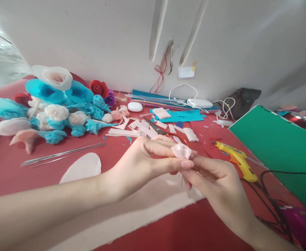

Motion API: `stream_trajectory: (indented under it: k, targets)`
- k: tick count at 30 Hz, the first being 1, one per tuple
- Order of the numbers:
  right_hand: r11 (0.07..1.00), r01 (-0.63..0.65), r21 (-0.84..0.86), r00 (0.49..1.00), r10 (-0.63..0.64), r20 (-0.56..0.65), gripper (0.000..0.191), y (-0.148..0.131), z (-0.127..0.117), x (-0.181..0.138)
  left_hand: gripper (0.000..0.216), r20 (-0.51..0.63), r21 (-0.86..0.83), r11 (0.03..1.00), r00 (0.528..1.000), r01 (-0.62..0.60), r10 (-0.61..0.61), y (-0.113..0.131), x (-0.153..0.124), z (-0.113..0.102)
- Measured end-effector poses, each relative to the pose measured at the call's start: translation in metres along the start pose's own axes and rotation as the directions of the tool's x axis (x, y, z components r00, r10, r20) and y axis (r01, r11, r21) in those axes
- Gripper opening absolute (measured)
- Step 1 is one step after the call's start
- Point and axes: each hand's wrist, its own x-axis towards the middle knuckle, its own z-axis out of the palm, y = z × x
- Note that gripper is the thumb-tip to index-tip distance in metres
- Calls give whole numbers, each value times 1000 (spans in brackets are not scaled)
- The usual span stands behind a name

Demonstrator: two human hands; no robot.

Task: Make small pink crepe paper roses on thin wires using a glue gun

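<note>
A small pale pink crepe-paper flower (181, 151) is pinched between the fingers of my left hand (139, 162), thumb in front and fingers behind. My right hand (218, 181) closes on its base from the right, the thumb and fingertips pressed together just under the left thumb. A thin wire (182, 180) shows below the fingertips; its upper end is hidden. Under both hands lies a large pale pink paper sheet (147, 205). Scissors (165, 132) with orange handles rest just behind the hands among pink paper scraps (146, 129).
Several blue, white, pink and red paper flowers (56, 113) are heaped at left, behind metal wires (64, 153) and a rounded paper piece (83, 167). At right are a yellow glue gun (235, 158), black cables (270, 198) and a green board (280, 157). Blue paper strips (184, 115) lie behind.
</note>
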Motion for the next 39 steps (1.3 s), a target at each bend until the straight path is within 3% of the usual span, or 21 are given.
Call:
stream_trajectory:
  k: [6, 11, 15, 19, 23, 25, 27, 30, 32, 39]
  targets:
    - [1000, 4, 26, 1000, -4, -13, 20, 0, 1, 0, 18, 22, 33, 999, 1000, -8, 8, -1, -1, 2]
    - [999, -37, 18, 999, 37, -10, 20, 1, -2, -1, 12, 26, 182, 972, 989, -146, 144, -1, -3, 3]
    - [998, -40, 43, 999, 40, -5, 23, 0, -2, -3, 18, 21, 222, 966, 991, -136, 135, 2, -3, 4]
    - [998, -26, 56, 1000, 26, -6, 19, -1, 0, -4, 27, -1, 177, 982, 997, -70, 72, 3, -3, 4]
    - [1000, 18, 8, 1000, -18, -21, 10, -2, 0, -2, 18, -30, 97, 995, 999, -39, 42, 3, -3, 5]
    - [999, 50, -12, 999, -50, -6, 21, -3, 0, -1, 12, -44, 37, 999, 999, -29, 31, 2, -3, 5]
    - [997, 78, -28, 997, -78, -2, 26, -4, -1, -1, 9, -18, -40, 999, 1000, -22, 21, 2, -3, 6]
    - [994, 97, -46, 995, -97, -18, 17, -5, -3, -1, 15, 65, -92, 996, 998, -3, 9, 1, -3, 5]
    - [995, 89, -33, 996, -90, -19, 12, -6, -3, 0, 18, 64, -54, 998, 998, 15, -11, 2, -3, 4]
    - [999, -46, -24, 999, 46, 21, 27, -2, -5, -2, 31, 40, 1, 1000, 999, 1, -1, 6, -3, 2]
